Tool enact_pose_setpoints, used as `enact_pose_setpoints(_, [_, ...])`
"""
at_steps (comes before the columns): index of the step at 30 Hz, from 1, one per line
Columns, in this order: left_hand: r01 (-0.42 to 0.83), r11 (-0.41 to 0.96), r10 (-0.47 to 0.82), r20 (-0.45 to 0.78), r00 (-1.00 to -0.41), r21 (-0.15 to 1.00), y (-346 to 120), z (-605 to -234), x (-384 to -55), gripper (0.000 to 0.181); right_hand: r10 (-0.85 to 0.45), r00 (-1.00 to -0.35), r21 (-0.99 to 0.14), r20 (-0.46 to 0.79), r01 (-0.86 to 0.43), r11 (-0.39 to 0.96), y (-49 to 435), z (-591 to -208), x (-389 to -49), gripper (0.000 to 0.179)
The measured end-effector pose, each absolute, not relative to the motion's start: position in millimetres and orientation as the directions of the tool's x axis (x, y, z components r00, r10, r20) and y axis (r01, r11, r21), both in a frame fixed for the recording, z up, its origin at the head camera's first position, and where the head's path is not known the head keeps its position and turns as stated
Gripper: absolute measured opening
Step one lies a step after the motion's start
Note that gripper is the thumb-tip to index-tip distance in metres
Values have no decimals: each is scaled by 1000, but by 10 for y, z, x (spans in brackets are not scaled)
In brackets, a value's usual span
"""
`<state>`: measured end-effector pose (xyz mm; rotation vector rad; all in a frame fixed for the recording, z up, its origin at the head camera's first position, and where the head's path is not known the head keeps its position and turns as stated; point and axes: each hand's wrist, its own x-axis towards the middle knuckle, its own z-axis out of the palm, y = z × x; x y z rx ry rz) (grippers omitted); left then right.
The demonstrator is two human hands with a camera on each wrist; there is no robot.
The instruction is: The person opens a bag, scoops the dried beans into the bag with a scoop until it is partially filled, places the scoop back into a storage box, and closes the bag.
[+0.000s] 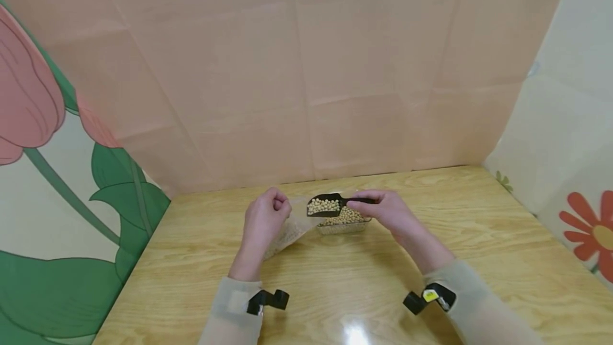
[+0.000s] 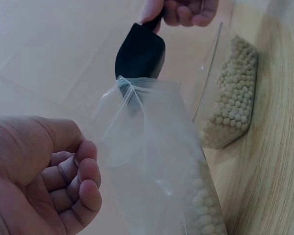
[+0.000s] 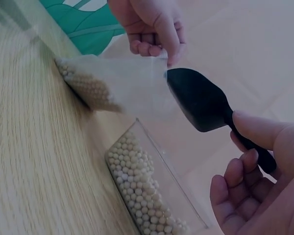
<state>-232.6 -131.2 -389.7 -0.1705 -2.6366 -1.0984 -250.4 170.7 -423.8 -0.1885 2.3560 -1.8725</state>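
Note:
My right hand (image 1: 389,213) grips the handle of a black scoop (image 3: 198,100), thumb along it. Soybeans (image 1: 320,206) fill the scoop. Its front end reaches into the mouth of a clear plastic zip bag (image 2: 142,166). My left hand (image 1: 264,216) pinches the bag's upper edge, its fingers curled. The bag leans with its bottom on the table, and more soybeans lie low inside it. Below the right hand and scoop stands a clear rectangular container (image 1: 341,229), holding many soybeans.
The wooden table (image 1: 191,292) runs back to a pink sheet-covered wall (image 1: 364,68). A wall with painted tulips and leaves (image 1: 119,196) borders the left side; a white wall with a red flower (image 1: 594,228) borders the right.

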Motion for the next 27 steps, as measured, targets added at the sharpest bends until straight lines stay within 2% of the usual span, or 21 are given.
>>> enact_pose_setpoints(15, [227, 709, -4, 325, -946, 668, -1320, -3907, -2330, 4, -190, -981, -928, 48, -114, 355, 1454, -4174, -2535, 33])
enact_pose_setpoints(27, [236, 704, 3, 330, -944, 670, -1325, -3914, -2340, 5, -175, -980, -869, 92, -165, 466, 1332, -4081, -2500, 31])
